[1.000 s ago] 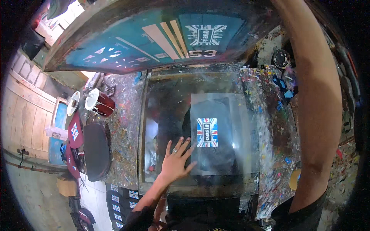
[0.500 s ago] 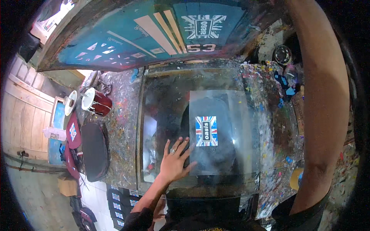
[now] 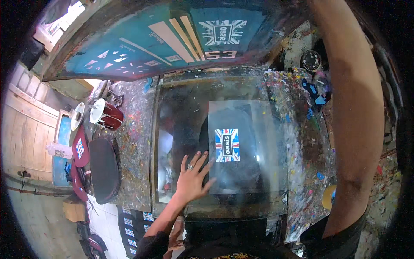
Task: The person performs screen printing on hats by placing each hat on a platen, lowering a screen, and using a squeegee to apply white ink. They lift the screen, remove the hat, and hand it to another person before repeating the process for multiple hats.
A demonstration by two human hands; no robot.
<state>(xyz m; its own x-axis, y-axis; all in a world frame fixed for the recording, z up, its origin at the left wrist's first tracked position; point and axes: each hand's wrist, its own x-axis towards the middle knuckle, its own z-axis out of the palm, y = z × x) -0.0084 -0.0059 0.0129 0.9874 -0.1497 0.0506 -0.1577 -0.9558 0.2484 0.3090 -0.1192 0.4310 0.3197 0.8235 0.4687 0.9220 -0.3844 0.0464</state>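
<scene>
My left hand [image 3: 193, 178] lies with fingers spread at the left edge of a clear sheet [image 3: 230, 183], the thumb over the sheet. Under the sheet is a dark rounded piece [image 3: 250, 151], whose outline shows dimly. A small blue, white and red flag print with a black centre [image 3: 221, 156] shows on it. All this is on a glossy, see-through work surface [image 3: 185, 93]. At the far side a teal printing screen [image 3: 133, 34] in a wooden frame stands tilted up, with pale stencil shapes. My right forearm [image 3: 355, 129] reaches up past the screen's right side; its hand is out of the picture.
On the paint-spattered table [image 3: 136, 155] at left are a dark red paint pot [image 3: 114, 118], a round white lid [image 3: 77, 116], and a dark padded board [image 3: 105, 170]. Maroon caps [image 3: 80, 151] lie beyond. A tape roll [image 3: 328, 197] sits at right, near blue scraps [image 3: 320, 100].
The whole scene sits slightly farther left in the picture. My left hand's spread pose beside the print looks the same, and the screen stays tilted up.
</scene>
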